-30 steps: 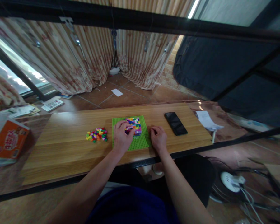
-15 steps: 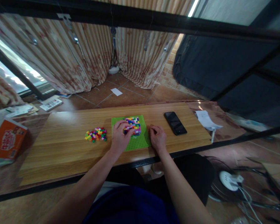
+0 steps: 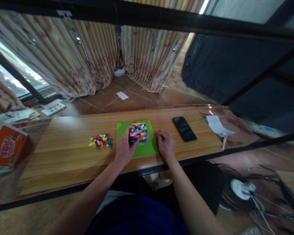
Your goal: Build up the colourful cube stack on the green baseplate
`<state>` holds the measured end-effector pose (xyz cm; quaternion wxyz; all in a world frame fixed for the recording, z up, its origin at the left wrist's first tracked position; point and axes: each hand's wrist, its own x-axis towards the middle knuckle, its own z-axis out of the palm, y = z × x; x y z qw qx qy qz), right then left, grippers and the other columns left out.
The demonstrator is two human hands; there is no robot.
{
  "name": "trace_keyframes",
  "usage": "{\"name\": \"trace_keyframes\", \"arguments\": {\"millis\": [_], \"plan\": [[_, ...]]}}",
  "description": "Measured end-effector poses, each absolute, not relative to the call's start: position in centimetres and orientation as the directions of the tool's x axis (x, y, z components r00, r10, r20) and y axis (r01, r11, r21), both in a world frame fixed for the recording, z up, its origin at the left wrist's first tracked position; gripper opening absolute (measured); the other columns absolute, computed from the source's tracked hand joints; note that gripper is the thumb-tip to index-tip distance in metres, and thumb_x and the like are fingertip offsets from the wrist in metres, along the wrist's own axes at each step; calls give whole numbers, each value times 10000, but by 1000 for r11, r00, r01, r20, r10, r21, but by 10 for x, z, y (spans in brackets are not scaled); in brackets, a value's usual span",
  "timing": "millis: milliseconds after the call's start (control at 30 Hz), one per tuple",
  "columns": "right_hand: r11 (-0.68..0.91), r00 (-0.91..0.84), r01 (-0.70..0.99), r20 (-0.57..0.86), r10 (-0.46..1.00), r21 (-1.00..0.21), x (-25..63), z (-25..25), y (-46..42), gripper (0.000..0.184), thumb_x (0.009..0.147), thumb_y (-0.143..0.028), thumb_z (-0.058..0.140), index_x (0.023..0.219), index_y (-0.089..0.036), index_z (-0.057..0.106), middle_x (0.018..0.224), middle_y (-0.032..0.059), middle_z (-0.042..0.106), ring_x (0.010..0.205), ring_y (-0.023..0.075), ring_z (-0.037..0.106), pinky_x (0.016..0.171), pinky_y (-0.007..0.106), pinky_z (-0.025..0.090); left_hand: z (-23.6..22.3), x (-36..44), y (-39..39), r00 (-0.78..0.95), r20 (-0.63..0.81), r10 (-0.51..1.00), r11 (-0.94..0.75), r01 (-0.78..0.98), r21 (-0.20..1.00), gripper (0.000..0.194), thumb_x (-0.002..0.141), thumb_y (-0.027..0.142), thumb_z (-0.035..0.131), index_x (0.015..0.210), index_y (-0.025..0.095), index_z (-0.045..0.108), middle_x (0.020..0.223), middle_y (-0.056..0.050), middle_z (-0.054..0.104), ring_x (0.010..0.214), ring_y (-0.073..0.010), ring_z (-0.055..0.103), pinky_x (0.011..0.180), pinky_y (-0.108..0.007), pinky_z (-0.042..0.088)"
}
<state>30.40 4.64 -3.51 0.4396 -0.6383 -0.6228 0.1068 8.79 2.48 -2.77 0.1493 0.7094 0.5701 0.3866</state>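
A multicoloured block of small building bricks (image 3: 138, 132) stands on a green studded baseplate (image 3: 147, 150). My left hand (image 3: 123, 148) is at its front left corner, fingers stretched along the left side and thumb apart at the front edge. It appears to touch the block, and no loose brick shows in it. My right hand (image 3: 166, 143) rests on the table by the baseplate's right edge, fingers curled in loosely with nothing visible inside. Left of the baseplate lies a pile of loose coloured bricks (image 3: 101, 141).
The wooden table (image 3: 68, 153) carries a black phone (image 3: 184, 129) to the right of my right hand. White papers (image 3: 217, 125) lie past the table's right end. An orange box (image 3: 8, 147) stands off to the left. A dark metal bar (image 3: 147, 170) runs along the front edge.
My left hand has moved off the top of the brick block to its left side, and its fingers have spread. More of the block's top now shows. My right hand stays put.
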Motion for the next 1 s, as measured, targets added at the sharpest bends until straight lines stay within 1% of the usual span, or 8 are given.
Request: {"name": "trace_keyframes", "arguments": {"millis": [200, 500, 700, 867, 1000], "plan": [[148, 212, 704, 404, 890, -695, 303, -35, 46, 240, 874, -246, 502, 810, -168, 720, 843, 89, 679, 834, 218, 611, 786, 342, 474, -30, 89, 25, 28, 374, 927, -281, 712, 643, 691, 857, 341, 616, 1450, 163, 311, 1391, -191, 522, 1279, -312, 515, 1047, -509, 441], [156, 214, 696, 410, 887, -701, 303, -36, 46, 233, 869, -242, 505, 813, -174, 721, 849, 91, 679, 842, 220, 610, 803, 353, 480, -29, 88, 24, 28, 391, 920, -293, 712, 638, 686, 853, 353, 621, 1443, 167, 324, 1380, -192, 526, 1278, -316, 516, 1038, -513, 445], [138, 220, 698, 394, 892, -703, 303, -36, 46, 240, 870, -251, 506, 815, -165, 724, 850, 94, 680, 830, 216, 609, 796, 343, 477, -28, 89, 24, 18, 366, 930, -267, 719, 642, 675, 858, 363, 609, 1433, 138, 338, 1374, -200, 530, 1282, -315, 510, 1048, -502, 439], [154, 207, 698, 403, 891, -699, 304, -37, 47, 236, 866, -240, 505, 817, -169, 725, 845, 90, 682, 840, 216, 613, 802, 347, 478, -27, 90, 25, 7, 369, 929, -267, 702, 660, 662, 846, 350, 619, 1420, 151, 356, 1367, -191, 535, 1273, -310, 518, 1048, -503, 440], [162, 205, 697, 411, 888, -699, 305, -39, 47, 235, 863, -242, 505, 819, -169, 724, 855, 91, 685, 846, 218, 615, 812, 353, 480, -20, 90, 19, 1, 393, 920, -291, 672, 681, 596, 855, 353, 607, 1384, 174, 398, 1338, -166, 560, 1255, -290, 535, 1042, -498, 448]]}}
